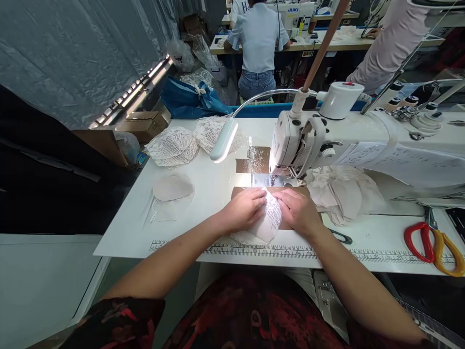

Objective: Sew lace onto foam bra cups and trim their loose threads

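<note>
1. Just in front of the sewing machine [285,140], a white lace piece [272,213] lies between the two hands, its narrow tip pointing towards the needle area.
2. Left hand [245,209]: the fingers look closed on the piece's left edge, near the tip; what sits underneath is hidden.
3. Right hand [300,213]: bent fingers appear to pinch the right edge, close to the other hand — how firmly, I cannot tell.
4. The piece should be light and soft, with no stiffness of its own. Its open pattern could snag or stretch if pulled hard, and it would probably slide easily on the smooth white table [127,232].
5. Best hold: both side edges, with flat fingertips and a gentle, even pull — clear of the needle.
6. Pale cloth [347,194] lies heaped to the right, lace stacks [173,146] sit at the far left, and scissors [432,247] rest near the right edge.
</note>
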### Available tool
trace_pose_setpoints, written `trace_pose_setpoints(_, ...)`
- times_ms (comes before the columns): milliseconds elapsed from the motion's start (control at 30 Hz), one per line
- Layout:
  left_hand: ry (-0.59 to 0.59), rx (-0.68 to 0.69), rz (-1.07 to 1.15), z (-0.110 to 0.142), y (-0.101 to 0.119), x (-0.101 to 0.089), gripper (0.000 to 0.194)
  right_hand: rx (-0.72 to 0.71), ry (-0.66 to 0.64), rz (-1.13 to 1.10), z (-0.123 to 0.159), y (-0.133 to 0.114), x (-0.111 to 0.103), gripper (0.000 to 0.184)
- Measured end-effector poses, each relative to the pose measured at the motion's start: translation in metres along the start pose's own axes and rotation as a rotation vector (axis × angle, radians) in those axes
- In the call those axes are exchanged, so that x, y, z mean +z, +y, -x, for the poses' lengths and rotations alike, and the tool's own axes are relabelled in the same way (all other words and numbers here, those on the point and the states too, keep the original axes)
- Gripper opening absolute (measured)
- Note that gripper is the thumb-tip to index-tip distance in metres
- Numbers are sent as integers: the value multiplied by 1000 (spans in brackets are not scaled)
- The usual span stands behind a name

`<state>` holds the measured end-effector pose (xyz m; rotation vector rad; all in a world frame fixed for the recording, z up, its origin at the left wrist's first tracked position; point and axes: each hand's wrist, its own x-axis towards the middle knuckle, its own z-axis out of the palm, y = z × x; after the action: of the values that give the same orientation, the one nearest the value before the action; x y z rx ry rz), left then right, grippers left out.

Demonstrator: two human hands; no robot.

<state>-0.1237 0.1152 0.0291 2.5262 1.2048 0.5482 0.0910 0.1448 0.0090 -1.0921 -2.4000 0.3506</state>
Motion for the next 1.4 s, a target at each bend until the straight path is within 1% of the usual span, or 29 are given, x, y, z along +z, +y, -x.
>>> trace_pose_setpoints(100,-13,76,-59,-13,-2,9,32,60,-142,166,-2,-3,-3,38)
trace_pose_setpoints(167,-33,76,-80,-19,-3,10,32,87,-221,270,-3,-5,-5,39)
trace_pose_setpoints(233,-55,49,-118,-22,-4,7,34,107,-250,337,-4,-7,-5,38)
trace_pose_setpoints(333,-61,11,-161,-23,-7,4,37,130,-247,375,-5,-9,-3,41)
trace_pose_setpoints(400,-74,9,-168,-24,-11,5,39,134,-233,381,-5,-8,-1,42)
trace_pose_setpoints(500,-121,16,-176,-26,-19,5,45,145,-204,383,-5,-6,3,42)
trace_pose_setpoints(633,-198,66,-168,-31,-33,0,51,166,-171,393,-6,-7,7,43)
trace_pose_setpoints(733,-234,112,-140,-37,-43,-6,50,183,-174,387,-7,-9,8,43)
trace_pose_setpoints(833,-275,141,-127,-40,-50,-12,49,169,-187,361,-9,-11,5,41)
trace_pose_setpoints(867,-274,140,-134,-40,-51,-13,47,162,-191,344,-9,-11,3,41)
trace_pose_setpoints(933,-232,131,-150,-36,-48,-15,42,167,-193,289,-8,-9,0,40)
trace_pose_setpoints(1033,-110,143,-120,-26,-36,-14,36,202,-157,179,-5,-3,-4,41)
trace_pose_setpoints(1100,-56,133,-92,-20,-26,-10,33,205,-124,121,-3,2,-4,40)
trace_pose_setpoints(1200,-41,59,-134,-16,-16,-2,24,200,-89,75,-1,4,-5,38)
trace_pose_setpoints(1267,-27,27,-155,-16,-15,2,27,193,-73,46,0,3,-6,36)
trace_pose_setpoints(1400,5,17,-62,-15,-18,4,25,173,-66,-32,2,-2,-12,33)
